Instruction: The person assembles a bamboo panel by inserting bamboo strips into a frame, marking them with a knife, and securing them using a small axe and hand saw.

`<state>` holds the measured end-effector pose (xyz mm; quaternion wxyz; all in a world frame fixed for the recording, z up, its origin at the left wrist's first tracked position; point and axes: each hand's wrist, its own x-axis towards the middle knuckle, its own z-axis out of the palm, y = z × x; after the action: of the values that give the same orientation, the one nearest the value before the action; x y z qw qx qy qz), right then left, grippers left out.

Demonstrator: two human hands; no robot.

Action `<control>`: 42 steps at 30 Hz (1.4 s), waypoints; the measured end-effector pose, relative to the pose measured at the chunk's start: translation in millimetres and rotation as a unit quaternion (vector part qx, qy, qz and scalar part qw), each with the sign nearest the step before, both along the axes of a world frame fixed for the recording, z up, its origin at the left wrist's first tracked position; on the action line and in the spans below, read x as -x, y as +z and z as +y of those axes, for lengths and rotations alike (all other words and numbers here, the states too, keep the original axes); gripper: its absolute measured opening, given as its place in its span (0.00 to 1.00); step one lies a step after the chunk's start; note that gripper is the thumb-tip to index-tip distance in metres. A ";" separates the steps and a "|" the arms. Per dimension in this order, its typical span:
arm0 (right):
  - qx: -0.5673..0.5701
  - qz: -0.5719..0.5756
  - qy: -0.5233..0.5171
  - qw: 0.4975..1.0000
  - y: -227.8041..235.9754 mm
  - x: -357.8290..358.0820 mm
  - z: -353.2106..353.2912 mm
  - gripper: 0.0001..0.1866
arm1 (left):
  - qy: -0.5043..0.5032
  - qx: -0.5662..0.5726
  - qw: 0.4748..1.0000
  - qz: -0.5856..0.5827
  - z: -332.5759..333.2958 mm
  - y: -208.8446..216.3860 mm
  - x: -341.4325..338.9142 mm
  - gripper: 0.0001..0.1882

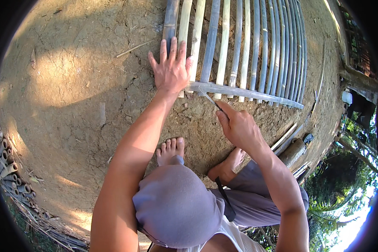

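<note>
A rack of bamboo slats (222,42) lies on the ground, and a bamboo crosspiece (248,93) runs across its near ends. My left hand (171,69) is open, fingers spread, pressing on the leftmost slats near the crosspiece's left end. Below that end my right hand (238,128) is closed around a slim tool (218,107) with a dark handle. Its thin, pale tip reaches the crosspiece beside a slat end. Whether that tip is a blade or a wire, I cannot make out.
Packed, cracked earth (80,122) surrounds the rack. A loose stick (134,48) lies left of it. Cut bamboo tubes (10,170) are stacked at the far left. To the right lie a short log (292,152) and poles. My bare foot (171,149) is near the rack.
</note>
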<state>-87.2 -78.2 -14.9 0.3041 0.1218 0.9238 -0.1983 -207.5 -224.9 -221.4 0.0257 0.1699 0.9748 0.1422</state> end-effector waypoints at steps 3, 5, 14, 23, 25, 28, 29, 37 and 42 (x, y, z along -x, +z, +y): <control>-0.001 -0.002 0.008 1.000 -0.7 1.2 1.3 0.17 | -0.002 0.016 1.000 -0.003 -0.2 1.3 -1.0 0.31; 0.002 -0.001 0.012 1.000 -1.8 2.1 2.4 0.17 | -0.001 0.010 1.000 -0.002 0.6 1.3 -0.5 0.31; 0.011 -0.045 -0.002 0.999 -2.5 20.0 6.2 0.17 | -0.008 -0.055 0.998 -0.022 -7.0 -3.2 7.2 0.32; 0.094 -0.106 0.063 0.988 -4.5 69.2 39.8 0.16 | -0.034 -0.019 0.998 -0.044 -9.3 9.1 2.8 0.34; 0.101 -0.113 0.103 0.983 -11.5 77.6 46.9 0.16 | -0.038 -0.012 0.997 -0.063 -8.8 11.8 2.4 0.32; 0.052 -0.225 0.217 0.948 -0.7 120.9 42.9 0.17 | -0.029 -0.015 0.996 -0.081 -10.3 12.1 5.3 0.31; 0.020 -0.252 0.266 0.930 1.9 133.3 40.0 0.17 | -0.027 -0.021 0.996 -0.086 -8.8 13.0 5.9 0.31; -0.004 -0.288 0.205 0.935 -6.0 122.3 37.6 0.19 | -0.043 0.002 0.992 -0.114 -5.2 13.3 6.2 0.32; 0.090 -0.420 -0.400 0.810 6.0 110.3 -1.8 0.23 | -0.050 0.003 0.987 -0.153 -8.0 20.3 11.2 0.32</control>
<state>-197.5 -80.0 -8.9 0.5655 0.5239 0.5540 -0.3143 -218.7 -232.9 -201.1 0.1826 0.1949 0.9500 0.1618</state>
